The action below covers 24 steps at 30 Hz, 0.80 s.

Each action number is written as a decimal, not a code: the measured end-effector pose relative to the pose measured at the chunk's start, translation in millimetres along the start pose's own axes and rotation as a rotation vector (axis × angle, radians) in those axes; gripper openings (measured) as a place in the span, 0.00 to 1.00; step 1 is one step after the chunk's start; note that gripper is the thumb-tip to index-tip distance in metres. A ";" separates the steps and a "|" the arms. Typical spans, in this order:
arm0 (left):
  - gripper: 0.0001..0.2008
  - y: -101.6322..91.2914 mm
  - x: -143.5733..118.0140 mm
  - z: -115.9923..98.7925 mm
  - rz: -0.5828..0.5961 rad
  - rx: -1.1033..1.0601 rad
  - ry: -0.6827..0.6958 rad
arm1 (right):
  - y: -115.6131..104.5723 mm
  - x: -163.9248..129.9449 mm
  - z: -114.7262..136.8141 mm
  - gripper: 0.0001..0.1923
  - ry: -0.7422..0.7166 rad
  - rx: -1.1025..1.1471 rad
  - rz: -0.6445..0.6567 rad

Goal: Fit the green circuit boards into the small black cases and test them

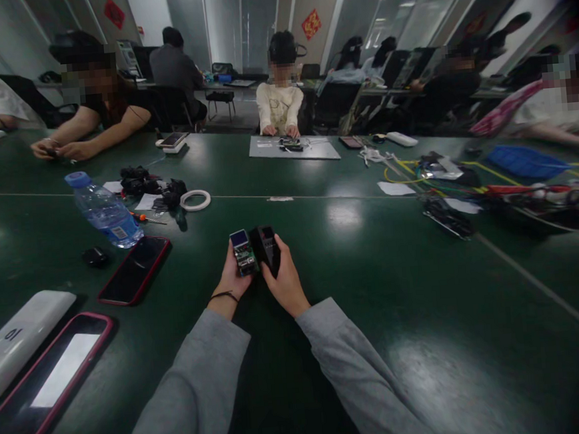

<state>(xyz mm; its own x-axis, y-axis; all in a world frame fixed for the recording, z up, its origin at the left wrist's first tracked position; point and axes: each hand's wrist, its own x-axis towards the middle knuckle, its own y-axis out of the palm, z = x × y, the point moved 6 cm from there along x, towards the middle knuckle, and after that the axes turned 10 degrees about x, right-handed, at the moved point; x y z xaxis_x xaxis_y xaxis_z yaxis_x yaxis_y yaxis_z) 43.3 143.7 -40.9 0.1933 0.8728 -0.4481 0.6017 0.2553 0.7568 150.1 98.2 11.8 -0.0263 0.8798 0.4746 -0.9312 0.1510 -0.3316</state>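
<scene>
Hands meeting over tabletop point(375, 290): left hand point(231, 275) pinching exposed circuit module point(243, 253), right hand point(284, 277) clasping black housing point(268, 245); misalignment or slipping grip risking dropped, bent parts.

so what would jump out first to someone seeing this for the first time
First, the two hands at the centre: the left hand holds a small circuit module and the right hand a black casing, pressed side by side above the dark green table. Next, to the left, a water bottle lying tilted beside a red-edged phone, and on the far right a tangle of coloured cables.
</scene>
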 end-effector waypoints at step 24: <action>0.16 4.1 -6.6 -2.8 -0.025 0.002 0.017 | -4.9 -1.1 -19.5 0.23 0.135 0.020 -0.091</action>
<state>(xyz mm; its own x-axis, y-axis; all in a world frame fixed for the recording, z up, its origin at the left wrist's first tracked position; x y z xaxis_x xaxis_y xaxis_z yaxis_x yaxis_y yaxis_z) 42.3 140.2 -33.5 0.1648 0.8730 -0.4591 0.6077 0.2767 0.7444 161.8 105.3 -3.0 0.1064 0.9155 0.3880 -0.9345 0.2254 -0.2755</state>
